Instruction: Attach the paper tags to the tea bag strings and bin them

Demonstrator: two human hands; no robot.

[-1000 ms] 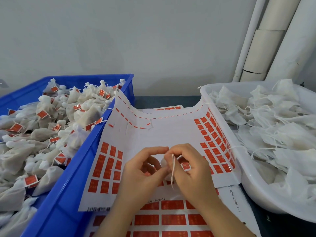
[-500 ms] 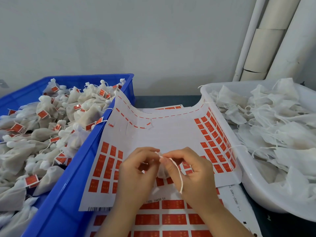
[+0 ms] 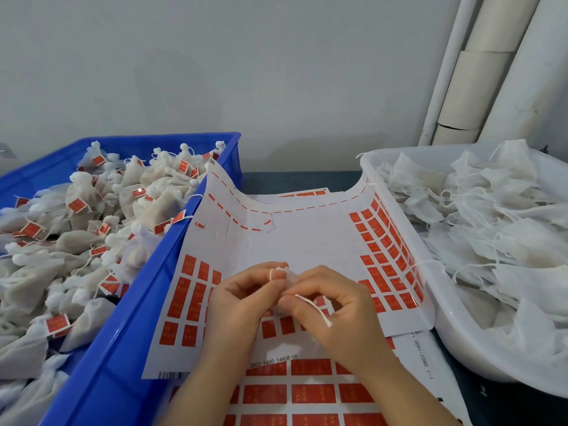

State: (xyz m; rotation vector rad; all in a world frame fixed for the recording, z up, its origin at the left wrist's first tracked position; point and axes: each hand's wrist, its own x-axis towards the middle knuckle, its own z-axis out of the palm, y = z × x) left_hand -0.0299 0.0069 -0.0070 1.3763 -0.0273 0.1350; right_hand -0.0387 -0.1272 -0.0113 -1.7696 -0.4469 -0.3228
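A pale grey wall (image 3: 246,72) backs a dark tabletop (image 3: 292,181); cream pipes (image 3: 479,72) rise in the right corner. At left, a blue crate (image 3: 123,348) is heaped with tagged tea bags (image 3: 76,241), each bearing a small red label. At right, a white tub (image 3: 455,342) holds untagged tea bags (image 3: 491,226) with loose white strings. Between the two containers lies a label sheet (image 3: 301,241), its side edges curling up against both; red paper tags (image 3: 381,256) remain in blocks along its left and right. It overlaps a second sheet (image 3: 307,395) nearer the viewer. Above the sheet's near half, the left hand (image 3: 242,302) pinches a small white tea bag (image 3: 290,276) in curled fingertips. The right hand (image 3: 344,309), touching the left, pinches the string (image 3: 316,309), whose free end trails across its fingers.
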